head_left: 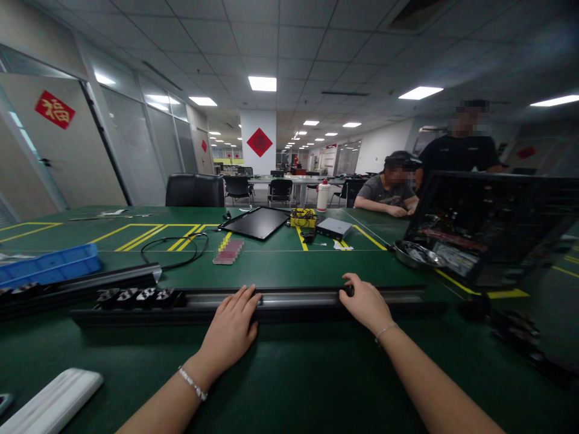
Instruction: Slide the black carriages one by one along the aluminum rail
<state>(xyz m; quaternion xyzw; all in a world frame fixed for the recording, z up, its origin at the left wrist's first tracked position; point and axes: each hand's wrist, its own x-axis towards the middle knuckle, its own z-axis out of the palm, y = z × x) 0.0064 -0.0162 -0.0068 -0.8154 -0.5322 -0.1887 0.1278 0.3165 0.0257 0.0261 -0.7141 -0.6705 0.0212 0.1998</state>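
The left hand and right hand rest on a long rail lying across the table. Beyond the rail lie a cable, a flat panel and a small box, with a bottle behind the box. A tray sits far left; a bowl sits right, just before a screen. At the far edge, one person sits, with another person standing just behind.
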